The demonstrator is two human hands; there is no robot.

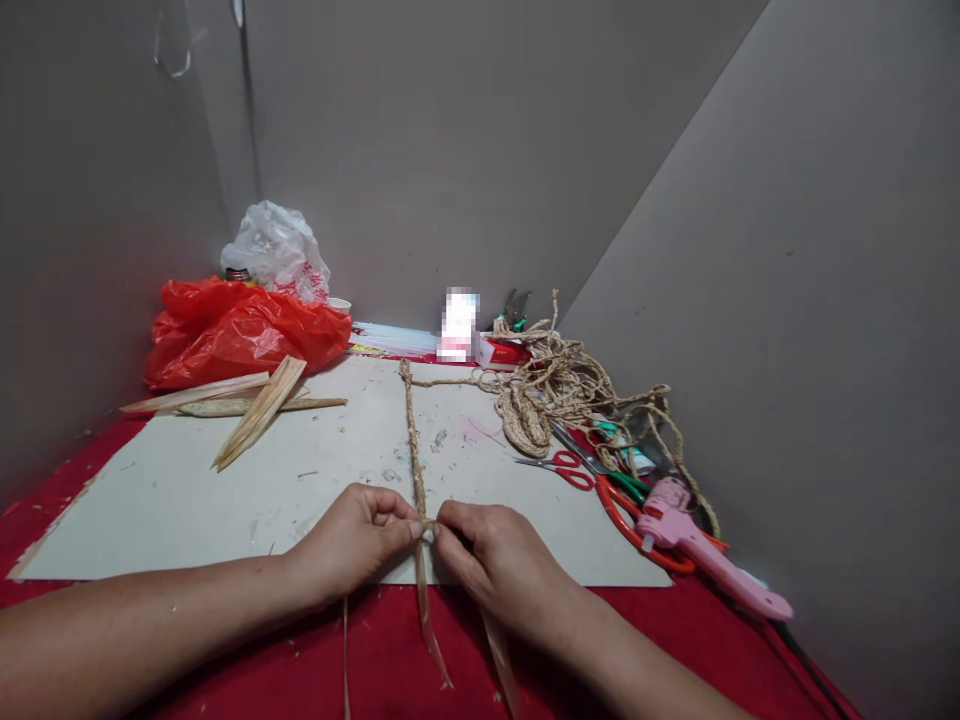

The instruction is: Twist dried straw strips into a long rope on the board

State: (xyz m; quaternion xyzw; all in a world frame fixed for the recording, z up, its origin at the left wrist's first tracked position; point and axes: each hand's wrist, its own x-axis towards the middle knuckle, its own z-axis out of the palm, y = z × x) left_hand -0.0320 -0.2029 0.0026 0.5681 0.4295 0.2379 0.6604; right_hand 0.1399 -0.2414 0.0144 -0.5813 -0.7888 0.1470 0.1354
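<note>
A braided straw cord (413,440) runs down the middle of the white board (247,480) toward me. At its near end, my left hand (360,530) pinches the braid between thumb and fingers. Close on the other side, my right hand (487,555) is closed on the same end, fingertips nearly touching the left ones. Loose flat strands hang below: one straw strand (426,610) between the hands, another under the right hand, and a thin one under the left. Fingers partly hide the crossing of the strands.
Dry husk leaves (259,415) lie left, before a red plastic bag (247,335). On the right are a heap of braided cord (570,380), small red-handled scissors (566,468), larger scissors (622,510) and a pink glue gun (705,550). A blurred bright rectangle (458,325) stands at the back.
</note>
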